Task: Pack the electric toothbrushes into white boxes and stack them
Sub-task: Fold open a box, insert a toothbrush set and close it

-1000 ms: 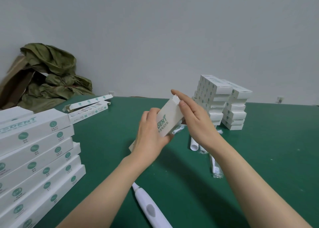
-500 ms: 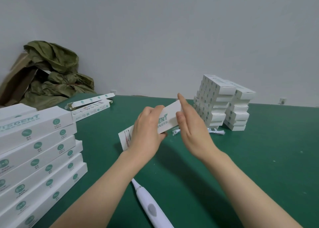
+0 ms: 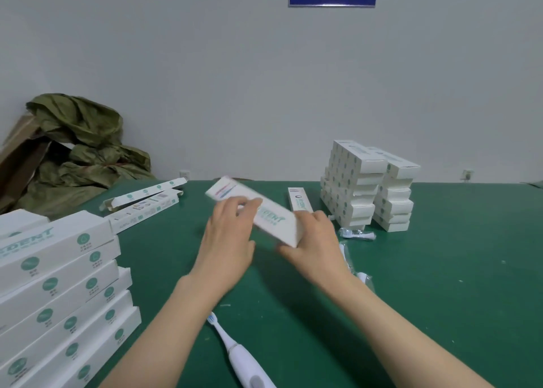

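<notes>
Holding One Box for Filling

Both hands grasp one white box [image 3: 266,215] above the green table [image 3: 440,284]. The left hand [image 3: 227,240] clasps its middle and the right hand [image 3: 316,248] cups the near end, probably steadying it for loading. One electric toothbrush [image 3: 236,351] lies loose below. One long-box stack [image 3: 58,284] stands left, one small-box stack [image 3: 367,187] right.

A packing workshop: stacked white boxes [image 3: 357,187] on a green worktable [image 3: 440,270].
</notes>
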`<action>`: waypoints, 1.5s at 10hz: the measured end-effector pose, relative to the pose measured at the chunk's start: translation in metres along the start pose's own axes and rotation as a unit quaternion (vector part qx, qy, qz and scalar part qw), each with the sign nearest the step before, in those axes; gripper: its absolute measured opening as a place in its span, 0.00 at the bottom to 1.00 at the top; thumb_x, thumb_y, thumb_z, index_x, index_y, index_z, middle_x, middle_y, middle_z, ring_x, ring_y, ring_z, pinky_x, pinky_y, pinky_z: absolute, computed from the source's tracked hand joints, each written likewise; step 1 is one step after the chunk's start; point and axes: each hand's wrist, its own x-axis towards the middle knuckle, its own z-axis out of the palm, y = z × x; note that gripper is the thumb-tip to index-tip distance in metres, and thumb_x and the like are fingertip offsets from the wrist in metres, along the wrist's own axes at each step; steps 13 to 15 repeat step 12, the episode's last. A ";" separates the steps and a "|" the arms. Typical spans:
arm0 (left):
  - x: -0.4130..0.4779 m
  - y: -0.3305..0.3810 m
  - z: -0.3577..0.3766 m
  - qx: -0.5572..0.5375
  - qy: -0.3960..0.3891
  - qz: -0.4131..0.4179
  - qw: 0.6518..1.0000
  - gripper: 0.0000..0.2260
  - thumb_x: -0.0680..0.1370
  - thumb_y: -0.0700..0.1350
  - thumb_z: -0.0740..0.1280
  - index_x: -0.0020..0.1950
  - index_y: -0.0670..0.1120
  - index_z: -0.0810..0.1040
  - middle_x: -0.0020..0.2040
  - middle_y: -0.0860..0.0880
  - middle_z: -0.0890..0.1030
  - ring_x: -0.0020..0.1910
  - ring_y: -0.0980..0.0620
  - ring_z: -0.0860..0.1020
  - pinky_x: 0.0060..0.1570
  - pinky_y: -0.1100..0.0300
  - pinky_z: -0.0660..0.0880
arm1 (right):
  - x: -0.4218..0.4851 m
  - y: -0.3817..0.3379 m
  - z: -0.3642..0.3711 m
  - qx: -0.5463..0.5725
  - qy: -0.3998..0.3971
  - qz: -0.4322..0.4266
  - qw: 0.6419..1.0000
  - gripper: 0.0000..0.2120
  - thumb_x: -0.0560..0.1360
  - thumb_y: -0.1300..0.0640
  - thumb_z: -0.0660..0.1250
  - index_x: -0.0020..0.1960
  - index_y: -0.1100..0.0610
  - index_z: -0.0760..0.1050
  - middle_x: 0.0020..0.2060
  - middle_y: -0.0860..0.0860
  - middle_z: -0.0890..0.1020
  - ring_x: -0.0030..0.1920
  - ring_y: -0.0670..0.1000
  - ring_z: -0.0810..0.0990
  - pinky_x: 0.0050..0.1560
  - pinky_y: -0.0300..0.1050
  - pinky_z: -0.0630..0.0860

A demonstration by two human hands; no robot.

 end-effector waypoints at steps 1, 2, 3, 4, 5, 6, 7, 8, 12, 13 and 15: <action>-0.007 -0.003 0.006 -0.014 -0.075 -0.076 0.994 0.15 0.76 0.46 0.65 0.62 0.51 0.70 0.56 0.52 0.72 0.56 0.51 0.71 0.52 0.56 0.72 | 0.035 0.013 0.002 0.031 0.039 0.135 0.990 0.24 0.66 0.50 0.72 0.56 0.63 0.74 0.49 0.57 0.78 0.52 0.58 0.74 0.46 0.48 0.73; -0.017 -0.024 0.016 0.066 -0.265 -0.127 0.954 0.11 0.76 0.50 0.64 0.57 0.50 0.73 0.54 0.51 0.73 0.55 0.49 0.74 0.52 0.56 0.73 | 0.071 0.029 0.008 0.035 0.041 0.231 0.971 0.25 0.68 0.48 0.70 0.57 0.66 0.74 0.53 0.60 0.78 0.54 0.61 0.76 0.51 0.54 0.77; -0.016 -0.041 0.021 0.069 -0.288 -0.141 0.945 0.10 0.76 0.52 0.63 0.56 0.52 0.73 0.52 0.52 0.72 0.54 0.51 0.74 0.50 0.59 0.72 | 0.103 0.044 0.017 -0.016 0.048 0.267 0.962 0.27 0.71 0.46 0.68 0.61 0.65 0.72 0.56 0.61 0.77 0.56 0.61 0.75 0.52 0.51 0.77; -0.010 -0.046 0.022 0.050 -0.284 -0.143 0.947 0.09 0.76 0.53 0.63 0.54 0.53 0.72 0.51 0.53 0.71 0.54 0.52 0.74 0.51 0.58 0.72 | 0.122 0.054 0.029 -0.059 0.053 0.295 0.952 0.30 0.73 0.45 0.66 0.64 0.66 0.67 0.59 0.62 0.73 0.60 0.61 0.71 0.52 0.48 0.72; -0.009 -0.048 0.023 0.043 -0.293 -0.145 0.944 0.09 0.76 0.55 0.64 0.53 0.54 0.71 0.49 0.54 0.70 0.54 0.52 0.73 0.52 0.58 0.72 | 0.123 0.059 0.045 -0.109 0.022 0.307 0.945 0.33 0.74 0.44 0.66 0.66 0.67 0.62 0.63 0.62 0.70 0.63 0.61 0.69 0.60 0.50 0.69; -0.007 -0.049 0.026 0.047 -0.294 -0.141 0.944 0.11 0.76 0.56 0.64 0.54 0.54 0.71 0.49 0.53 0.69 0.54 0.51 0.73 0.53 0.58 0.72 | 0.120 0.064 0.056 -0.174 0.006 0.290 0.941 0.33 0.75 0.43 0.65 0.66 0.67 0.61 0.63 0.62 0.70 0.63 0.60 0.70 0.62 0.50 0.67; -0.008 -0.049 0.026 0.047 -0.292 -0.144 0.944 0.11 0.76 0.55 0.64 0.55 0.53 0.71 0.49 0.53 0.69 0.54 0.50 0.73 0.52 0.58 0.72 | 0.120 0.066 0.061 -0.205 0.001 0.278 0.938 0.32 0.76 0.42 0.63 0.66 0.67 0.61 0.63 0.62 0.70 0.63 0.60 0.70 0.62 0.50 0.66; -0.009 -0.051 0.027 0.046 -0.290 -0.146 0.945 0.11 0.76 0.55 0.64 0.55 0.53 0.71 0.50 0.53 0.69 0.54 0.50 0.73 0.51 0.57 0.72 | 0.119 0.067 0.062 -0.207 -0.006 0.265 0.942 0.31 0.76 0.43 0.63 0.66 0.67 0.61 0.63 0.62 0.70 0.63 0.59 0.70 0.62 0.49 0.66; 0.000 -0.055 0.021 0.038 -0.328 -0.150 0.932 0.15 0.75 0.57 0.65 0.58 0.52 0.73 0.55 0.52 0.74 0.55 0.50 0.74 0.55 0.55 0.73 | 0.106 0.052 0.041 -0.163 -0.002 0.246 0.955 0.32 0.76 0.43 0.63 0.66 0.67 0.61 0.64 0.64 0.68 0.65 0.62 0.65 0.62 0.51 0.64; 0.000 -0.055 0.021 0.038 -0.328 -0.150 0.932 0.15 0.75 0.57 0.65 0.58 0.52 0.73 0.55 0.52 0.74 0.55 0.50 0.74 0.55 0.55 0.73 | 0.106 0.052 0.041 -0.163 -0.002 0.246 0.955 0.32 0.76 0.43 0.63 0.66 0.67 0.61 0.64 0.64 0.68 0.65 0.62 0.65 0.62 0.51 0.64; 0.000 -0.055 0.021 0.038 -0.328 -0.150 0.932 0.15 0.75 0.57 0.65 0.58 0.52 0.73 0.55 0.52 0.74 0.55 0.50 0.74 0.55 0.55 0.73 | 0.106 0.052 0.041 -0.163 -0.002 0.246 0.955 0.32 0.76 0.43 0.63 0.66 0.67 0.61 0.64 0.64 0.68 0.65 0.62 0.65 0.62 0.51 0.64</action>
